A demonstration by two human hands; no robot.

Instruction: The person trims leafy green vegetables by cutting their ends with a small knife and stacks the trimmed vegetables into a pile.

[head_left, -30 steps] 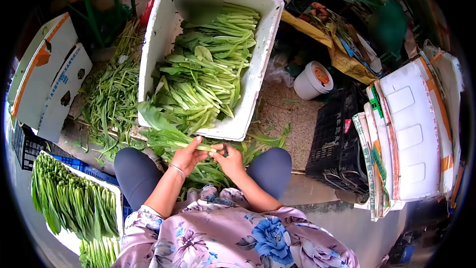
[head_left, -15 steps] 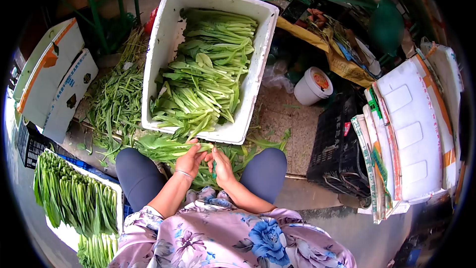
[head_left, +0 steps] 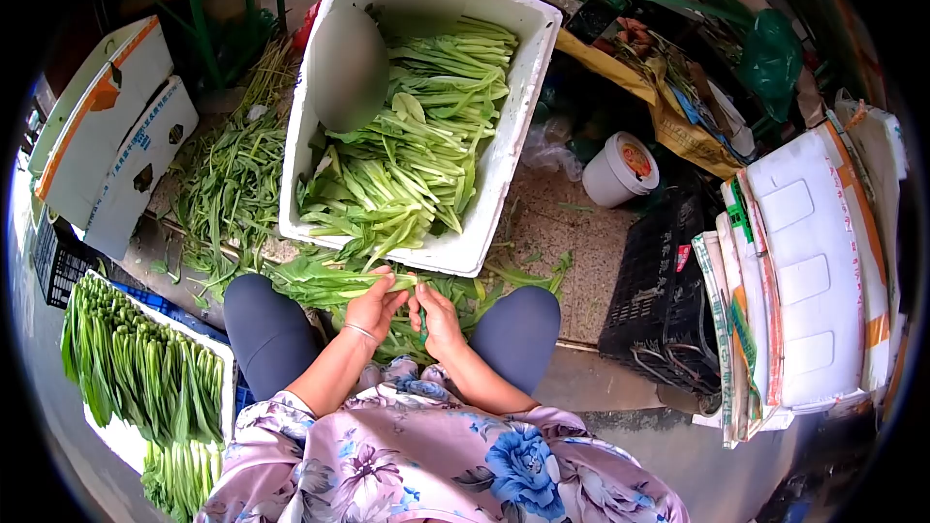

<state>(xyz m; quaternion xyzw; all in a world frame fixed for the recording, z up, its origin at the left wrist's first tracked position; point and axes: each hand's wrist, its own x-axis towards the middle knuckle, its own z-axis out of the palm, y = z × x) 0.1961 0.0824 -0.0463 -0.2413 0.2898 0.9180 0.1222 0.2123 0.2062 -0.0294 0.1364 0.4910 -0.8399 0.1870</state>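
Observation:
Between my knees, my left hand (head_left: 373,308) grips the stem end of a leafy green vegetable (head_left: 320,281), whose leaves point left. My right hand (head_left: 435,318) is closed at the cut end of that stem, around a small green-handled tool (head_left: 423,327); its blade cannot be made out. Just beyond my hands stands a white foam box (head_left: 450,258) holding rows of leafy greens (head_left: 417,155). Loose leaves (head_left: 465,302) lie below and around my hands.
A heap of leaves (head_left: 232,179) lies left of the box. At the lower left is a tray of bundled greens (head_left: 145,358). On the right are a white bucket (head_left: 618,172), a black crate (head_left: 654,281) and stacked foam sheets (head_left: 804,261). Blurred patches cover part of the box.
The vegetable, raised and angled a second ago, now lies lower and more level. My right hand has turned more upright, showing the green handle. The camera view has shifted slightly.

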